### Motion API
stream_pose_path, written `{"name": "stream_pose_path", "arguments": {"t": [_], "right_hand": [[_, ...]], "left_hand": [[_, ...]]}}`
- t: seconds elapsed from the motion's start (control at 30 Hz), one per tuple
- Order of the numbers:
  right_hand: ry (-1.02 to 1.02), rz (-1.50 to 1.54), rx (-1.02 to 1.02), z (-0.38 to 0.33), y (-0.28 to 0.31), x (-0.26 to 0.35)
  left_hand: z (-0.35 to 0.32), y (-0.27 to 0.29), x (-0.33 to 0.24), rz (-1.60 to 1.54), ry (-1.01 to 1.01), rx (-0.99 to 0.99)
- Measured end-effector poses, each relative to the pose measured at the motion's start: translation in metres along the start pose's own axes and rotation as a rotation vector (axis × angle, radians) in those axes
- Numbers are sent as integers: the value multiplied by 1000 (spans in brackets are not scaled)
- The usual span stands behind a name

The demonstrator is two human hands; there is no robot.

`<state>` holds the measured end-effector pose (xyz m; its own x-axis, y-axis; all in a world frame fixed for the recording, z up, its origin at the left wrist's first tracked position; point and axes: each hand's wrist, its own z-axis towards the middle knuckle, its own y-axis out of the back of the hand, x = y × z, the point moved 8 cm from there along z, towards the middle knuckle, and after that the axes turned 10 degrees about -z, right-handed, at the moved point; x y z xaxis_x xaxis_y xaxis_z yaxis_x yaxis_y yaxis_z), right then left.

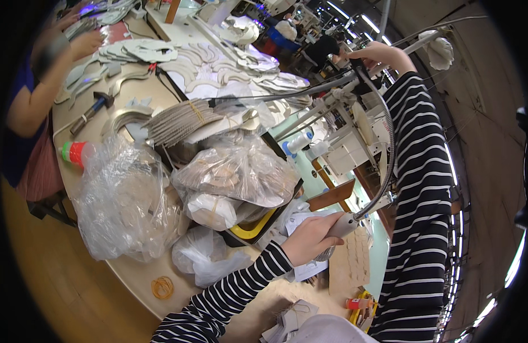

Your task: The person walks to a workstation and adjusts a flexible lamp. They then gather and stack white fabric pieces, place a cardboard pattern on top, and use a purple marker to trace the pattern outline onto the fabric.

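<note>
My left hand [312, 239] is closed around the grey head of a gooseneck lamp [345, 224]. From that head a flexible metal neck [393, 134] curves up to the far right. There my right hand [381, 55], raised at the end of a stretched arm, is bent round the dark upper end of the neck, beside a metal rail [327, 86]. What its fingers grip is partly hidden. Below my left hand lie printed paper sheets [303, 268] and a tan board [351, 260].
Clear plastic bags [124, 200] and a filled black-and-yellow crate [255, 226] crowd the table's middle. Bundled grey strips [181, 123], a hammer [92, 112], a red-and-green bottle [75, 153] and rubber bands [162, 287] lie around. A co-worker's arm [41, 108] is at the left.
</note>
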<state>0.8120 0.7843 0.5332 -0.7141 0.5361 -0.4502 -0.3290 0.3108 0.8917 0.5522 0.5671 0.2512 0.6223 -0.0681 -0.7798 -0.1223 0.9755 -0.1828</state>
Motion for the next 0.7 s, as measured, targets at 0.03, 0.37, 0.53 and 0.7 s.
{"name": "stream_pose_path", "arguments": {"t": [0.03, 0.37, 0.53, 0.7], "right_hand": [[-39, 63, 13, 4, -1, -5], [-194, -59, 123, 9, -12, 3], [-221, -46, 99, 9, -21, 2], [-141, 122, 163, -2, -23, 7]], "left_hand": [[0, 1, -2, -19, 0, 8], [1, 3, -13, -134, 42, 33], [2, 4, -16, -153, -7, 7], [0, 1, -20, -132, -65, -15]]}}
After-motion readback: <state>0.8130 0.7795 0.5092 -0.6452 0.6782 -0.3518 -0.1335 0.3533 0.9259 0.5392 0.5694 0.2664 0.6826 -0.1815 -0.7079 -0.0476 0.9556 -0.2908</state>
